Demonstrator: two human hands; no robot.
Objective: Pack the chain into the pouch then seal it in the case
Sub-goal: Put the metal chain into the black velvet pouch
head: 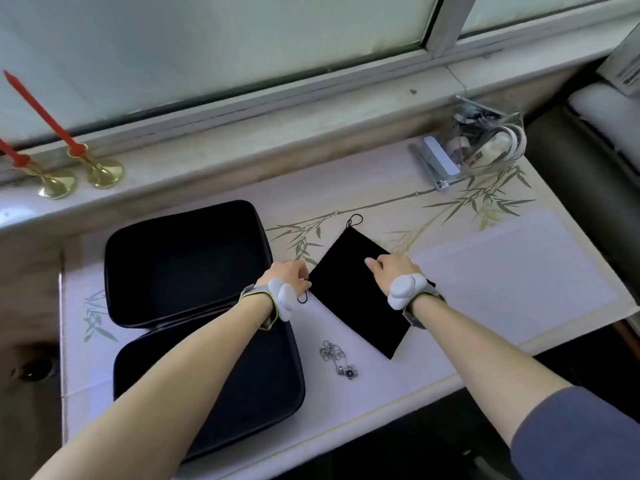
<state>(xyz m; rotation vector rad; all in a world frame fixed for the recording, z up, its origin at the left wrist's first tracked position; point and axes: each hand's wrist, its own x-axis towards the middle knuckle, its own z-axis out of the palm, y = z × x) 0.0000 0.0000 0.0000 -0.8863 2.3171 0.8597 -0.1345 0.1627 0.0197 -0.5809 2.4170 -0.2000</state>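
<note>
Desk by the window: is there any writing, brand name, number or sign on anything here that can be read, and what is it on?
None can be read.
White stapler: a small QR-like code at its near end, too small to read.
Clear organiser box: a dark mark on a white item inside, too blurred to read.
Black case, black pouch, chain: no text visible.

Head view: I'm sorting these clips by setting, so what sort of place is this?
Probably a home, at a small table set against a window sill. Two brass candlesticks with red candles stand on the sill, and a stapler lies on the bamboo-patterned table.
</note>
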